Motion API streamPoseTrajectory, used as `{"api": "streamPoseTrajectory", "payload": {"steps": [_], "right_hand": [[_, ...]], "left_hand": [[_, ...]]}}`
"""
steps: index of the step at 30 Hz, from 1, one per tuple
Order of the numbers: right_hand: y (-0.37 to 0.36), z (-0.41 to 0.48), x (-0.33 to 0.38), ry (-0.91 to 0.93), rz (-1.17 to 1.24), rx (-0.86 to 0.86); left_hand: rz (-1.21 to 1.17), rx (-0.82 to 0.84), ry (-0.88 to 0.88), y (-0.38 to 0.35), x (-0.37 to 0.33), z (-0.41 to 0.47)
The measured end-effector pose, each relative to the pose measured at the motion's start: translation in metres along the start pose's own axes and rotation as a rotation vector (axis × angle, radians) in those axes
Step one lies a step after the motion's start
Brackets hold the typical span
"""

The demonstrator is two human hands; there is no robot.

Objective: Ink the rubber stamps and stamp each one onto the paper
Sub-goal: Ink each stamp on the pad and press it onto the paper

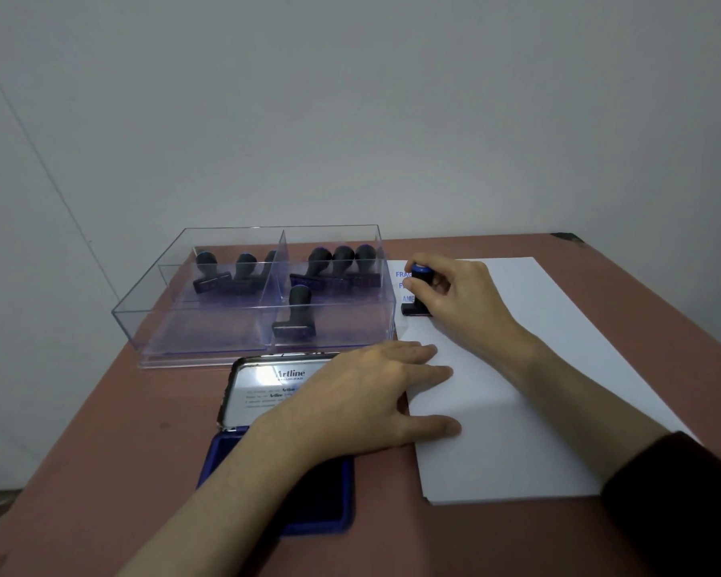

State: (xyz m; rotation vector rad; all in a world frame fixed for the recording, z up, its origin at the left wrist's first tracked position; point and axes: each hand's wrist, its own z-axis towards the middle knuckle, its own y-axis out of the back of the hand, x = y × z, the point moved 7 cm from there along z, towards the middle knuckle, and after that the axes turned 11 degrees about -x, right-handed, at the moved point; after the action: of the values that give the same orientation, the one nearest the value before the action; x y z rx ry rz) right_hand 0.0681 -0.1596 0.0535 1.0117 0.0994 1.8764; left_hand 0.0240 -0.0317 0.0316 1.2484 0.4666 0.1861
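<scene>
The right hand (463,297) grips a black stamp (420,281) with a blue cap, fingers curled round its handle. The stamp stands upright with its base down on the white paper (537,368), at the sheet's far left corner. Just beside the stamp, three lines of blue print (401,285) show on the paper, partly hidden by the stamp and hand.

The paper lies on the right half of the reddish desk (101,451), running from near the far edge toward the near edge. The left hand (371,393) lies flat, fingers straight, with the fingertips and thumb resting on the paper's left edge.

Under the left wrist sits an open ink pad (309,497), a blue case with a dark pad, near the middle of the desk. Its shiny lid (255,393) is folded back toward the far edge.

Beyond the lid, toward the far left corner of the desk, stands a clear plastic tray (209,331) with two compartments. The left compartment holds three stamps (221,274). The right one holds a back row of three stamps (338,264) and a single stamp (296,314) standing in front of them.

A dark sleeve (683,493) covers the right forearm.
</scene>
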Motion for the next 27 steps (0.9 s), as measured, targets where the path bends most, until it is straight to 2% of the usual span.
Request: {"api": "streamPoseTrajectory", "payload": {"steps": [22,27], "right_hand": [[0.0024,-0.0061,0.0044,0.016,-0.005,0.013],[0.0041,-0.0034,-0.0038,-0.103,0.086,0.033]], "left_hand": [[-0.012,-0.001,0.011,-0.0004,-0.0001,-0.0004],[-0.008,0.0,0.016,0.001,0.0018,0.0001]]}}
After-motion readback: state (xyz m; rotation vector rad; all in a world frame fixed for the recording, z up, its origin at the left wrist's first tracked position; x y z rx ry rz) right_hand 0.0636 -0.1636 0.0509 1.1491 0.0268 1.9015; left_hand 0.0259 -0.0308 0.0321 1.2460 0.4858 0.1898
